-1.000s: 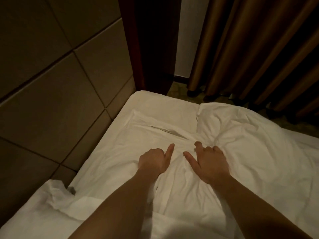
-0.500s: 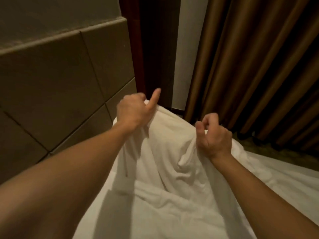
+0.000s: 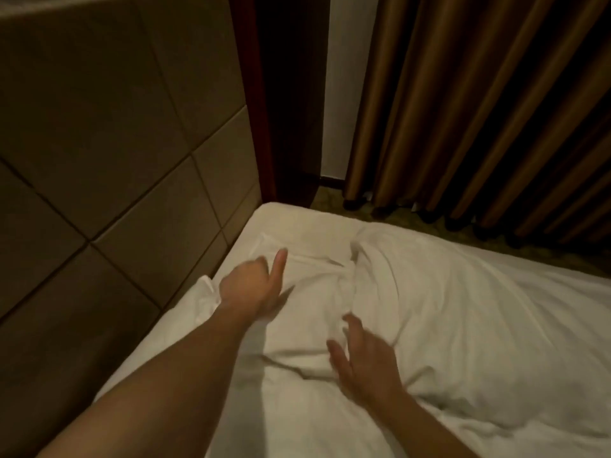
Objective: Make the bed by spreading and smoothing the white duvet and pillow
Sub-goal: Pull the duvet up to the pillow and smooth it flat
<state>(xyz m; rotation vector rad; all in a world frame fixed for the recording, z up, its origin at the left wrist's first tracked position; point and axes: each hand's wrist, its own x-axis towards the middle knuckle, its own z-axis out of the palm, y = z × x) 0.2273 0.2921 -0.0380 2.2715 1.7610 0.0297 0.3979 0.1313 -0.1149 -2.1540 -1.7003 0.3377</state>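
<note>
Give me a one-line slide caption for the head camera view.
Two bare hands, left hand and right hand, over a rumpled white duvet beside a padded headboard.

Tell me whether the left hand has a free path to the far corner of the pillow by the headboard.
Probably yes: the left hand already rests on the pillow, thumb toward that corner, with only bare sheet beyond.

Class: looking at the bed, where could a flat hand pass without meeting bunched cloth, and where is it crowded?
Free: the flat sheet strip between the padded wall and the duvet's top edge. Crowded: the bunched duvet in the middle, where the left hand and right hand are.
</note>
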